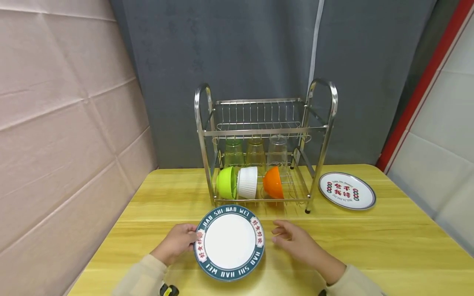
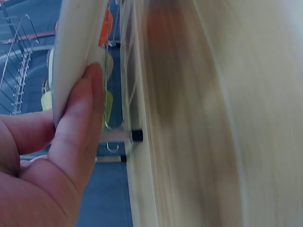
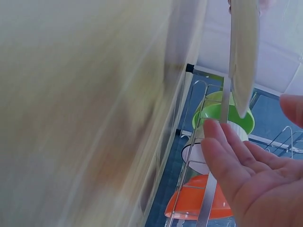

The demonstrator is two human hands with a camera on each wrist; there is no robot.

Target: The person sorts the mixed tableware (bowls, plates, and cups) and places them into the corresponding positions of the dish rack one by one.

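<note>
A round plate (image 1: 229, 242) with a white middle and a dark blue lettered rim is held just above the yellow wooden table (image 1: 389, 246), in front of the rack. My left hand (image 1: 177, 242) grips its left rim; in the left wrist view the thumb (image 2: 78, 137) presses the plate's edge (image 2: 78, 47). My right hand (image 1: 294, 242) hovers open just right of the plate, not touching it. The right wrist view shows its straight fingers (image 3: 227, 156) below the plate's edge (image 3: 244, 56).
A two-tier steel dish rack (image 1: 264, 144) stands behind the plate, holding a green bowl (image 1: 226, 183), a white bowl (image 1: 247, 182), an orange bowl (image 1: 273, 183) and three upturned glasses (image 1: 255, 152). A second lettered plate (image 1: 347, 190) lies right of the rack. Walls stand at both sides.
</note>
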